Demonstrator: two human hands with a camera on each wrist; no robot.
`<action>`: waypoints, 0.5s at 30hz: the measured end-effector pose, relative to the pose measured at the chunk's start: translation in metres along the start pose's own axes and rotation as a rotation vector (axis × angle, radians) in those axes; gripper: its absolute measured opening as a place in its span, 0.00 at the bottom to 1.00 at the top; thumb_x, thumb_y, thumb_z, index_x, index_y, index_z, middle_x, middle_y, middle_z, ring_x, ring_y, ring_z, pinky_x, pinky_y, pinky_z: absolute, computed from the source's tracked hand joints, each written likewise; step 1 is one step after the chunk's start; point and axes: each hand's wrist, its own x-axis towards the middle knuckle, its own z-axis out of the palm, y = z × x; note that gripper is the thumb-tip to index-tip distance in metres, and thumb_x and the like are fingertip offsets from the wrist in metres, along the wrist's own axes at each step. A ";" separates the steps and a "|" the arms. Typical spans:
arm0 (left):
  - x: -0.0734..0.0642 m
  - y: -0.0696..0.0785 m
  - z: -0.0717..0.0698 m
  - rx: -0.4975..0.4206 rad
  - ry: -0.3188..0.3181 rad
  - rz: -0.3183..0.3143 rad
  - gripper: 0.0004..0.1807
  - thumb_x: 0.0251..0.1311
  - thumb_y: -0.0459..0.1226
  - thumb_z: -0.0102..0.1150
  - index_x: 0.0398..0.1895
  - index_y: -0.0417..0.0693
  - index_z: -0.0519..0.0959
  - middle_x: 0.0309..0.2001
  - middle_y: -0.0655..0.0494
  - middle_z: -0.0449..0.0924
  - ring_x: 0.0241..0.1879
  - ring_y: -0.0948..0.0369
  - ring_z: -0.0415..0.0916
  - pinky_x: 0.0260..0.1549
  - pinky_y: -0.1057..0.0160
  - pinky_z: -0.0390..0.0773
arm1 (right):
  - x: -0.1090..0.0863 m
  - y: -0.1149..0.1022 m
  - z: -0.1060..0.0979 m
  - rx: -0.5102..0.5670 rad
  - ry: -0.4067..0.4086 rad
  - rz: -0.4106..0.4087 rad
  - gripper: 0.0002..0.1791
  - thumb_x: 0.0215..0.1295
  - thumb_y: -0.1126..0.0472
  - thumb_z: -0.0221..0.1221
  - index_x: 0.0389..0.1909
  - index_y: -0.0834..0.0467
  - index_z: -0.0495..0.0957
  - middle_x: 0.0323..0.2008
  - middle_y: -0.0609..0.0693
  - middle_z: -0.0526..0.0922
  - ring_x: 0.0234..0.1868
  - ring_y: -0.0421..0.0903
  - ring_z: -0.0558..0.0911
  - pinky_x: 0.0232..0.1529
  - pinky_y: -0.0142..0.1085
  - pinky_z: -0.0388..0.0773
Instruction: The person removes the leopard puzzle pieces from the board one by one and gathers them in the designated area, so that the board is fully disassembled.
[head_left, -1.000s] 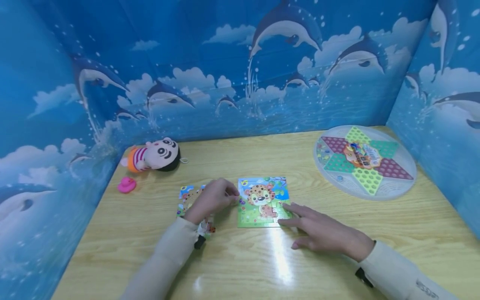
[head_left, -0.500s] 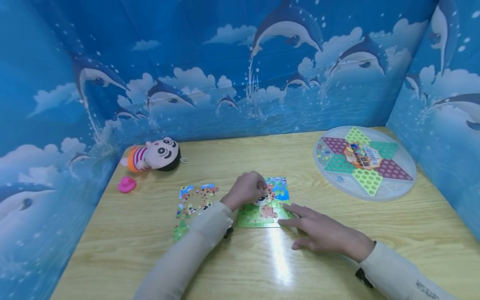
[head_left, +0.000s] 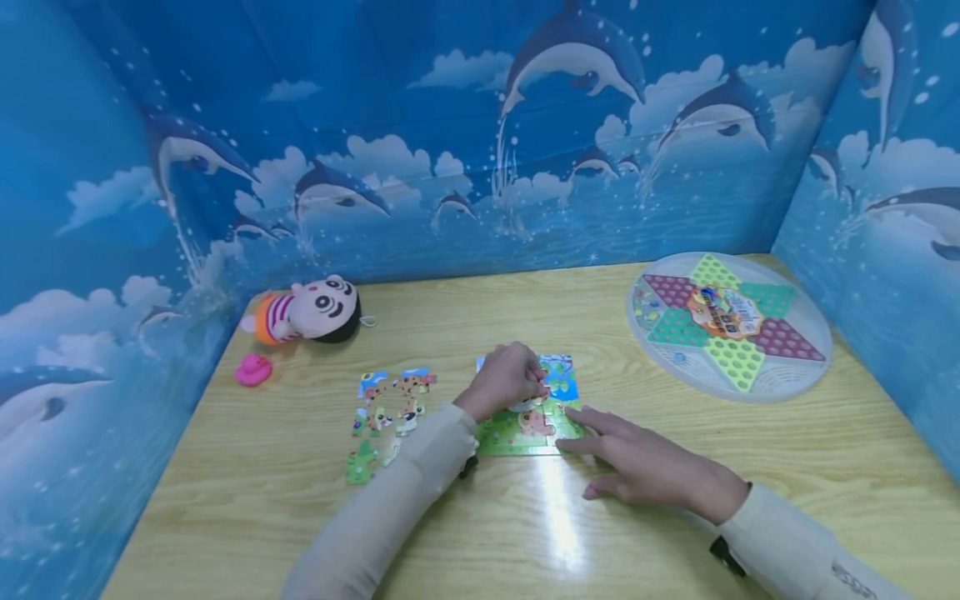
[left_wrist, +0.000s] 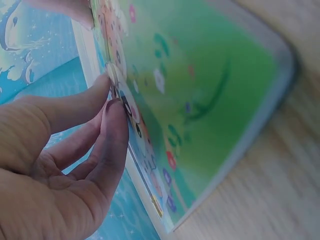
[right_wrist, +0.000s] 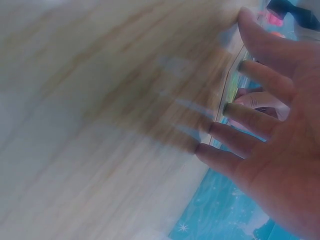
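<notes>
A square jigsaw puzzle (head_left: pixel 510 440) with a cartoon leopard on green and blue lies mid-table. Over its upper part, my left hand (head_left: pixel 507 379) bends its thumb and fingers down and hides some of the picture. The left wrist view shows that thumb and index finger pinching a small puzzle piece (left_wrist: pixel 113 75) right at the board's surface. My right hand (head_left: pixel 648 462) spreads its straight fingers at the puzzle's right edge, with fingertips (right_wrist: pixel 230 107) against the board. Several loose puzzle pieces (head_left: pixel 363 463), with leopard-spot, green and blue prints, lie left of the board, partly behind the left sleeve.
A plush doll (head_left: pixel 307 312) in a striped top lies at the back left, with a pink rubber duck (head_left: pixel 253 370) in front of it. A round Chinese checkers board (head_left: pixel 731 325) sits at the back right. A dolphin-print backdrop (head_left: pixel 480 225) encloses the wooden table (head_left: pixel 225 500).
My left hand has moved right, from the gap beside the loose pieces to over the puzzle's upper part, uncovering those pieces. The right hand has stayed in place.
</notes>
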 end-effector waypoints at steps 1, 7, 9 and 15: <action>0.000 0.000 0.001 0.003 0.004 0.002 0.07 0.54 0.36 0.77 0.35 0.47 0.88 0.26 0.62 0.84 0.27 0.67 0.79 0.34 0.66 0.80 | 0.000 0.000 0.000 -0.001 0.001 0.000 0.34 0.58 0.53 0.72 0.66 0.55 0.76 0.74 0.65 0.62 0.72 0.67 0.63 0.66 0.58 0.67; 0.001 0.002 0.001 0.033 0.029 0.009 0.07 0.53 0.37 0.78 0.33 0.47 0.88 0.28 0.61 0.85 0.29 0.66 0.79 0.33 0.68 0.80 | 0.000 0.000 0.000 -0.002 0.004 0.000 0.34 0.57 0.53 0.72 0.66 0.55 0.76 0.74 0.65 0.62 0.72 0.67 0.64 0.66 0.58 0.67; 0.000 0.002 0.001 0.037 0.034 0.011 0.06 0.53 0.36 0.77 0.32 0.48 0.88 0.27 0.62 0.84 0.29 0.66 0.79 0.31 0.69 0.79 | 0.000 0.000 0.000 0.001 0.004 -0.002 0.34 0.57 0.53 0.72 0.66 0.55 0.76 0.74 0.65 0.62 0.72 0.67 0.64 0.66 0.58 0.67; -0.001 0.002 0.000 0.027 0.053 0.023 0.04 0.55 0.31 0.74 0.30 0.47 0.87 0.28 0.60 0.84 0.28 0.66 0.79 0.28 0.69 0.79 | 0.000 0.001 0.000 0.001 0.000 -0.001 0.34 0.58 0.53 0.72 0.66 0.55 0.76 0.74 0.65 0.61 0.72 0.66 0.63 0.66 0.58 0.67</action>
